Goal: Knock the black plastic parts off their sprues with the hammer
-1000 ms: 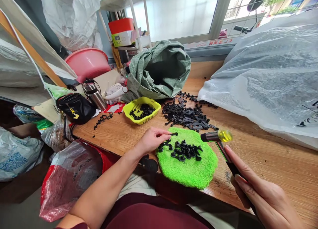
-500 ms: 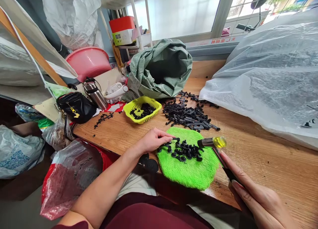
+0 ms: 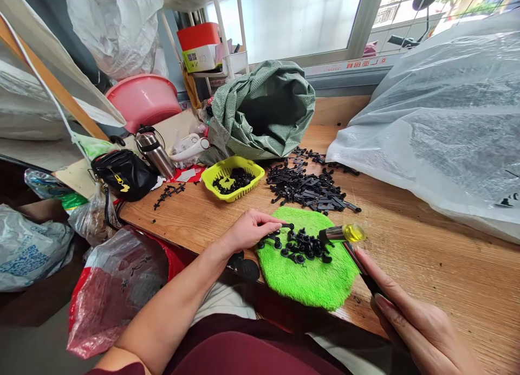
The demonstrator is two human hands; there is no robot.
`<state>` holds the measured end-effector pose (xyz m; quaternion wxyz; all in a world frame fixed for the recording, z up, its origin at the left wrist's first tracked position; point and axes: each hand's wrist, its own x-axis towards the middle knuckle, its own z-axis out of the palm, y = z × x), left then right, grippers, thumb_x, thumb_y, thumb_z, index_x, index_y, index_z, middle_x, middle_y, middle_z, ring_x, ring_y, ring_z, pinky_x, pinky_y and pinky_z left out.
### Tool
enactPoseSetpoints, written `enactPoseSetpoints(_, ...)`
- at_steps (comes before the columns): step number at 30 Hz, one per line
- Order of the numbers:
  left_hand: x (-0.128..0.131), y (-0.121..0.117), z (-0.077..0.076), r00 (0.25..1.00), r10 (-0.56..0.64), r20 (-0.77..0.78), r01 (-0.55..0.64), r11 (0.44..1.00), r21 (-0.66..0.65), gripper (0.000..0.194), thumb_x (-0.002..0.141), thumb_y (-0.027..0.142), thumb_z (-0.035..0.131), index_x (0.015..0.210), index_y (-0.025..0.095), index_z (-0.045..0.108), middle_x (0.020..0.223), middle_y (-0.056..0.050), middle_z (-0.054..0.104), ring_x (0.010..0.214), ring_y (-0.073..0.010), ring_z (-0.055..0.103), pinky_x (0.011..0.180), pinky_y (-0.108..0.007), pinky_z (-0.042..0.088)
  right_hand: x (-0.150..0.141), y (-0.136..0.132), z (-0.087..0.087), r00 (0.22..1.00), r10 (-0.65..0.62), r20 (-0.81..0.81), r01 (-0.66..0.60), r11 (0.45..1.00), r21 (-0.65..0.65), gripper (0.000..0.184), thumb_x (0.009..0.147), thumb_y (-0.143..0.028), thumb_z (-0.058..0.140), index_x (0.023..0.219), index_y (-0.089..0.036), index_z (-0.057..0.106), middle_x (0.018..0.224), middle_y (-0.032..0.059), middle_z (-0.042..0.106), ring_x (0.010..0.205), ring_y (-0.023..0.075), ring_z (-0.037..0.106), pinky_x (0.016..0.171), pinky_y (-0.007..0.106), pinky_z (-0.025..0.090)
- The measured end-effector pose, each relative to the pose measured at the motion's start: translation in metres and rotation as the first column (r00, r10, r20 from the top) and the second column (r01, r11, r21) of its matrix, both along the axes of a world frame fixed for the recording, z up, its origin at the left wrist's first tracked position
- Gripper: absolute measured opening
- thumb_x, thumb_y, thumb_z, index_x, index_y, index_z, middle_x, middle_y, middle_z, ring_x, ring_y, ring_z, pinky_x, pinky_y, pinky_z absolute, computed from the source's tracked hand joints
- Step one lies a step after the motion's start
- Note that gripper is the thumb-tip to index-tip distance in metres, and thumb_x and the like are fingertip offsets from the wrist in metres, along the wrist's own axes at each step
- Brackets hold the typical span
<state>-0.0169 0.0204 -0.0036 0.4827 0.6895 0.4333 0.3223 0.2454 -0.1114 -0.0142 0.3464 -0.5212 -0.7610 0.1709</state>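
Observation:
My right hand [image 3: 418, 315] is wrapped round the black handle of a hammer [image 3: 339, 233] with a see-through yellow face. The hammer's head hangs over the right side of a bright green cloth [image 3: 312, 288], close to a cluster of small black plastic parts [image 3: 306, 245]. At the cloth's upper left edge, my left hand [image 3: 252, 228] is closed, thumb and fingers pinching a black plastic part [image 3: 287, 225] whose round end sticks out. Beneath that hand lie a few more black pieces, partly hidden.
Beyond the cloth is a heap of black plastic strips [image 3: 312, 185]. A yellow-green basket [image 3: 233, 196] holds small black pieces. Behind stands an open green woven sack [image 3: 231, 109]. White plastic sheeting [image 3: 426, 136] covers the right side. A steel flask [image 3: 156, 153] and black bag [image 3: 124, 174] are left.
The hammer's head has shifted slightly left, nearer the cluster of black parts, with my right hand moving along. My left hand stays in place on the part.

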Motion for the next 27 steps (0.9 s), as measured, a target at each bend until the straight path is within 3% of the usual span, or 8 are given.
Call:
enactPoseSetpoints(5, -0.001, 0.001, -0.001, 0.996, -0.009, -0.087, 0.012, 0.999, 0.042, 0.030, 0.075, 0.030, 0.060, 0.093, 0.013, 0.078, 0.059, -0.003, 0.067, 0.049, -0.0084, 0.042, 0.046, -0.019, 0.028, -0.001, -0.001, -0.002, 0.998, -0.006, -0.069, 0.002, 0.998, -0.059, 0.048, 0.100, -0.023, 0.033, 0.147, -0.032, 0.036, 0.144, -0.0006, 0.043, 0.129, 0.0238, 0.037, 0.104, 0.042, 0.033)
enactPoseSetpoints(14, -0.001, -0.007, 0.002, 0.949, 0.081, -0.305, 0.011, 0.958, 0.288, 0.025, 0.079, 0.031, 0.060, 0.094, 0.023, 0.078, 0.074, -0.005, 0.075, 0.062, -0.0154, 0.061, 0.057, -0.021, 0.041, -0.002, 0.023, 0.023, 0.989, 0.110, 0.098, -0.120, 0.988, 0.099, 0.054, 0.099, -0.019, 0.033, 0.150, -0.034, 0.024, 0.138, 0.0004, 0.051, 0.117, 0.0225, 0.053, 0.087, 0.030, 0.052)
enactPoseSetpoints(17, 0.001, -0.009, 0.008, 0.911, 0.136, -0.388, 0.019, 0.928, 0.371, 0.022, 0.079, 0.030, 0.060, 0.093, 0.027, 0.077, 0.080, -0.005, 0.076, 0.067, -0.0173, 0.064, 0.059, -0.023, 0.041, -0.007, 0.035, 0.028, 0.954, 0.099, 0.282, -0.147, 0.977, 0.155, 0.058, 0.095, -0.013, 0.029, 0.151, -0.030, 0.025, 0.102, 0.0040, 0.073, 0.079, 0.0239, 0.071, 0.059, 0.030, 0.057)
enactPoseSetpoints(19, 0.003, -0.009, 0.012, 0.889, 0.163, -0.428, 0.025, 0.916, 0.401, 0.022, 0.079, 0.029, 0.061, 0.094, 0.029, 0.077, 0.081, -0.004, 0.076, 0.067, -0.0175, 0.065, 0.059, -0.023, 0.040, -0.009, 0.041, 0.033, 0.898, 0.113, 0.426, -0.198, 0.967, 0.161, 0.062, 0.091, -0.009, 0.028, 0.150, -0.029, 0.029, 0.068, 0.0001, 0.072, 0.048, 0.0226, 0.066, 0.039, 0.028, 0.050)
enactPoseSetpoints(20, 0.003, -0.009, 0.014, 0.880, 0.168, -0.445, 0.031, 0.914, 0.405, 0.022, 0.079, 0.029, 0.061, 0.094, 0.030, 0.077, 0.080, -0.004, 0.076, 0.066, -0.0173, 0.065, 0.058, -0.023, 0.039, -0.009, 0.043, 0.036, 0.880, 0.124, 0.458, -0.220, 0.962, 0.162, 0.063, 0.090, -0.008, 0.028, 0.149, -0.029, 0.030, 0.064, -0.0010, 0.070, 0.045, 0.0227, 0.065, 0.037, 0.028, 0.048)
enactPoseSetpoints(24, 0.004, -0.009, 0.018, 0.860, 0.163, -0.484, 0.051, 0.916, 0.399, 0.021, 0.078, 0.028, 0.061, 0.092, 0.030, 0.077, 0.073, -0.003, 0.075, 0.056, -0.0154, 0.061, 0.053, -0.023, 0.036, -0.008, 0.048, 0.046, 0.958, 0.161, 0.238, -0.212, 0.954, 0.210, 0.064, 0.096, -0.011, 0.029, 0.153, -0.034, 0.012, 0.119, 0.0020, 0.067, 0.093, 0.0238, 0.069, 0.067, 0.029, 0.057)
enactPoseSetpoints(25, 0.004, -0.008, 0.019, 0.861, 0.168, -0.480, 0.051, 0.911, 0.410, 0.020, 0.077, 0.027, 0.062, 0.090, 0.030, 0.078, 0.071, -0.003, 0.075, 0.055, -0.0151, 0.061, 0.052, -0.023, 0.037, -0.008, 0.049, 0.046, 0.959, 0.158, 0.234, -0.206, 0.959, 0.197, 0.065, 0.096, -0.010, 0.029, 0.153, -0.034, 0.009, 0.117, 0.0024, 0.068, 0.090, 0.0235, 0.069, 0.067, 0.030, 0.057)
enactPoseSetpoints(27, 0.004, -0.007, 0.019, 0.871, 0.180, -0.458, 0.050, 0.893, 0.446, 0.019, 0.075, 0.024, 0.064, 0.087, 0.030, 0.078, 0.071, -0.002, 0.075, 0.057, -0.0151, 0.062, 0.053, -0.022, 0.038, -0.009, 0.051, 0.042, 0.919, 0.163, 0.359, -0.217, 0.969, 0.116, 0.065, 0.093, -0.007, 0.026, 0.152, -0.032, 0.018, 0.086, 0.0011, 0.075, 0.064, 0.0223, 0.071, 0.052, 0.028, 0.055)
